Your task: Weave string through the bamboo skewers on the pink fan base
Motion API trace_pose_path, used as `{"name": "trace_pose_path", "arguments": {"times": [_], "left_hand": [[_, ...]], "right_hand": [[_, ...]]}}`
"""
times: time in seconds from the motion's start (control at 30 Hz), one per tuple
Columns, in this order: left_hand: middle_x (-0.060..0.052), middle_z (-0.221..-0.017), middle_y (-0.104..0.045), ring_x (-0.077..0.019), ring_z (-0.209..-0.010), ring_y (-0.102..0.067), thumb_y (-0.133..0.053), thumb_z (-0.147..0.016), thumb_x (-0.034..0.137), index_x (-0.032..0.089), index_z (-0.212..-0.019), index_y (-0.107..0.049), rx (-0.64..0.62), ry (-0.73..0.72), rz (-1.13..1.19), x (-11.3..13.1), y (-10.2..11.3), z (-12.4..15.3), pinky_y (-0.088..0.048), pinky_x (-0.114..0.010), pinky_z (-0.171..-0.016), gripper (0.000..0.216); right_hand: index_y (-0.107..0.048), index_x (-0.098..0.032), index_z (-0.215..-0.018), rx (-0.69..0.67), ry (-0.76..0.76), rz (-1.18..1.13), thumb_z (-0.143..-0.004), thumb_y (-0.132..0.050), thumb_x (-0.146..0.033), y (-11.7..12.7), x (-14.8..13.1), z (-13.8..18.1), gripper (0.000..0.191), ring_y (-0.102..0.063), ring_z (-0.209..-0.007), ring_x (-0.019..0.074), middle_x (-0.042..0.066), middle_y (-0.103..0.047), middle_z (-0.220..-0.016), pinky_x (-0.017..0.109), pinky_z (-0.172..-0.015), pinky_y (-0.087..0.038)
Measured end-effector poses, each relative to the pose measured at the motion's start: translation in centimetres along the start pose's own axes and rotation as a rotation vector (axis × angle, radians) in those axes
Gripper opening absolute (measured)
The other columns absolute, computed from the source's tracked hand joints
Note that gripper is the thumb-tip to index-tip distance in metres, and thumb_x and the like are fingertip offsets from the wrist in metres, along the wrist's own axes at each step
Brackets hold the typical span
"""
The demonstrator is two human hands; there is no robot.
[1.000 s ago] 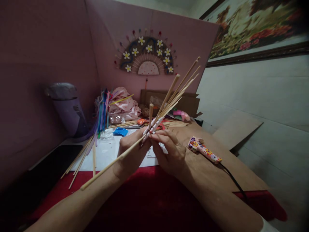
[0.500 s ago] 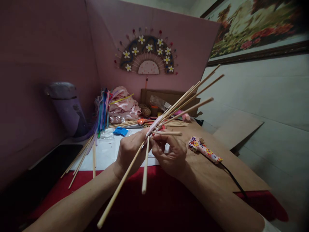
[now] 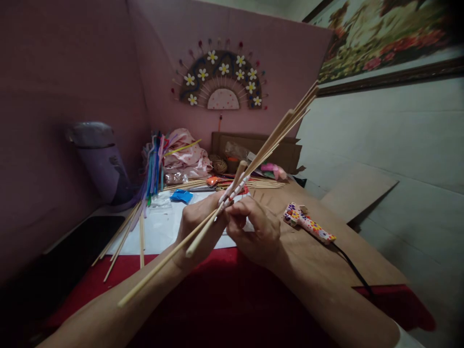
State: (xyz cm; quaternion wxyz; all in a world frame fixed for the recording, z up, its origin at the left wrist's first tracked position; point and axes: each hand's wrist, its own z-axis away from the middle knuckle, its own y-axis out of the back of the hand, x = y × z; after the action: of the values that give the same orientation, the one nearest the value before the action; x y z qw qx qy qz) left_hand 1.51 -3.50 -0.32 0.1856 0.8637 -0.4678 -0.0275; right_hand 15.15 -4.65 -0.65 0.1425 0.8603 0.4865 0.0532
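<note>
Both my hands meet over the table's middle around a bundle of thin wooden sticks (image 3: 275, 135). My left hand (image 3: 197, 224) is closed round the bundle where a red-and-white wrapping binds it. My right hand (image 3: 255, 229) pinches the same spot from the right, fingers curled. The sticks rise up and to the right toward the pink backboard, their tips close together. Two longer stick ends (image 3: 159, 266) slant down left across my left forearm.
A flower-patterned glue gun (image 3: 308, 224) with a black cord lies right of my hands. Loose sticks (image 3: 123, 234), coloured strips (image 3: 154, 166), a purple jar (image 3: 103, 164) and a cardboard box (image 3: 286, 152) crowd the back. A flowered fan decoration (image 3: 223, 79) hangs on the backboard.
The sticks, splayed wide and lying low to the right half a second ago, have drawn together and swung up steeper. The lower ends have swung back left. Both hands stay clasped.
</note>
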Motion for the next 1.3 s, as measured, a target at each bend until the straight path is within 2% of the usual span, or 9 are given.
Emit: {"name": "trace_pose_path", "arguments": {"times": [0.2,0.4,0.77,1.03,1.2,1.3], "left_hand": [[-0.002,-0.075,-0.068,-0.0104,-0.066,-0.063,-0.055,-0.082,0.016,0.016,-0.086,-0.061,0.012,0.029,0.001,0.5,0.2,-0.3,-0.049,-0.021,-0.059,0.007],[-0.003,-0.074,-0.067,-0.0109,-0.065,-0.063,-0.052,-0.084,0.018,0.017,-0.086,-0.061,0.010,0.038,0.051,0.3,0.2,-0.2,-0.049,-0.022,-0.059,0.009],[-0.003,-0.076,-0.067,-0.0101,-0.068,-0.063,-0.051,-0.085,0.019,0.015,-0.089,-0.060,-0.008,-0.001,-0.008,0.0,0.1,-0.1,-0.049,-0.019,-0.062,0.011],[-0.005,-0.077,-0.068,-0.0136,-0.065,-0.064,-0.049,-0.084,0.017,0.016,-0.095,-0.058,-0.016,-0.057,-0.060,-0.8,0.0,0.4,-0.049,-0.023,-0.058,0.014],[-0.003,-0.072,-0.066,-0.0144,-0.063,-0.063,-0.049,-0.084,0.016,0.020,-0.092,-0.060,-0.042,-0.015,-0.021,-0.6,-0.2,0.4,-0.047,-0.024,-0.057,0.014],[-0.002,-0.070,-0.066,-0.0132,-0.059,-0.060,-0.051,-0.083,0.018,0.019,-0.086,-0.062,-0.004,0.080,0.009,-0.1,-0.2,-0.1,-0.045,-0.024,-0.055,0.011]], "right_hand": [[-0.053,-0.021,-0.094,0.057,-0.057,0.042,-0.079,-0.055,-0.012,0.3,-0.2,-0.1,0.017,-0.056,-0.059,0.0103,-0.001,-0.061,-0.073,0.024,-0.056,-0.049],[-0.055,-0.020,-0.099,0.022,-0.013,-0.059,-0.079,-0.054,-0.008,0.2,-0.1,-0.2,0.023,-0.057,-0.061,0.0105,0.000,-0.064,-0.078,0.025,-0.055,-0.050],[-0.057,-0.019,-0.100,0.034,-0.037,-0.075,-0.078,-0.057,-0.006,0.2,-0.2,-0.1,0.025,-0.056,-0.060,0.0096,0.000,-0.064,-0.076,0.024,-0.053,-0.048],[-0.058,-0.019,-0.090,0.048,-0.132,-0.072,-0.078,-0.059,-0.012,-0.1,-0.6,-0.2,0.014,-0.052,-0.054,0.0086,-0.002,-0.060,-0.068,0.023,-0.051,-0.046],[-0.055,-0.021,-0.086,0.043,-0.114,-0.120,-0.078,-0.056,-0.011,-0.6,-0.4,-0.1,0.012,-0.053,-0.058,0.0090,-0.002,-0.059,-0.072,0.023,-0.055,-0.047],[-0.054,-0.020,-0.087,0.022,-0.081,-0.142,-0.077,-0.056,-0.009,-0.5,-0.3,0.0,0.016,-0.054,-0.061,0.0093,-0.001,-0.060,-0.076,0.023,-0.058,-0.047]]}}
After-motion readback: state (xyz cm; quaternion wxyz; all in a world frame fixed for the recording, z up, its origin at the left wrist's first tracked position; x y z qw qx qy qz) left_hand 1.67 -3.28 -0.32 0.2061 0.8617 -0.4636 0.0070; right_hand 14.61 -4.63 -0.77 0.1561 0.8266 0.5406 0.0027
